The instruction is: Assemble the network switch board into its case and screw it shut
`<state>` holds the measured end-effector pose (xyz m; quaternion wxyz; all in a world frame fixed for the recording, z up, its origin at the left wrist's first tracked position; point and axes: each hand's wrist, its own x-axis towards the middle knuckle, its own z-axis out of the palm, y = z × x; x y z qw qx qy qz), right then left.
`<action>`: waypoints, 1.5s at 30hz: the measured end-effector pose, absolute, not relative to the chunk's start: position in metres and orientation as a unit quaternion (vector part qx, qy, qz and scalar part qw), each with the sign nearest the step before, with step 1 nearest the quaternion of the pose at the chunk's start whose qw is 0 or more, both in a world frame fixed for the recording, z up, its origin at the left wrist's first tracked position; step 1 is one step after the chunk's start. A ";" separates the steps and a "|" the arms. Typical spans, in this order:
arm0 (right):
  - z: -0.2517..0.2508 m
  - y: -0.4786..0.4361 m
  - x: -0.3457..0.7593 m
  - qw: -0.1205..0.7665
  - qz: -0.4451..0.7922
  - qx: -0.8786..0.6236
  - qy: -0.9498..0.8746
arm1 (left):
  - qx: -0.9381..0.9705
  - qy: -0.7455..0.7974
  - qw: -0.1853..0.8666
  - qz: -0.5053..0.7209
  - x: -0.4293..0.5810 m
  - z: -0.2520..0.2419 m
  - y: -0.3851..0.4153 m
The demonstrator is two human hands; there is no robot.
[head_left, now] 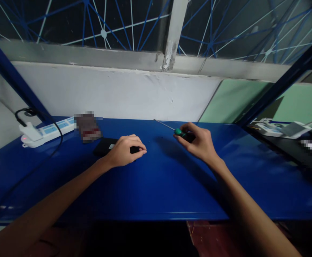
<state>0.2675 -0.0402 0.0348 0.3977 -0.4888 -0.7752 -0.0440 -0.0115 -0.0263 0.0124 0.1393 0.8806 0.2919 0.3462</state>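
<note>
My left hand is closed over the right part of a flat black case lying on the blue table. A small pale label shows on the case; my hand hides much of the rest. Thumb and fingertips come together at its right end, where black shows between them. My right hand is wrapped round the green and black handle of a screwdriver. Its thin metal shaft points up and left, above the table, apart from the case. Tiny dark specks lie on the table between my hands.
A white power strip with a plug and black cable lies at the left. Beside it is a blurred-out item. Blue frame posts rise at both sides. Pale devices stand on a dark surface at the right.
</note>
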 end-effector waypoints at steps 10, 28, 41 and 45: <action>0.029 -0.040 0.259 0.330 -0.006 -0.487 -0.809 | 0.887 0.396 -0.066 0.229 -0.006 -0.005 -0.025; 0.026 -0.041 0.253 0.237 0.054 -0.512 -0.824 | 0.919 0.374 0.109 0.061 -0.052 0.030 -0.008; 0.021 -0.049 0.235 0.152 0.150 -0.456 -0.864 | 0.917 0.378 0.065 0.112 -0.052 0.020 -0.002; 0.017 -0.049 0.233 0.142 0.131 -0.453 -0.870 | 0.915 0.380 0.062 0.118 -0.052 0.018 -0.001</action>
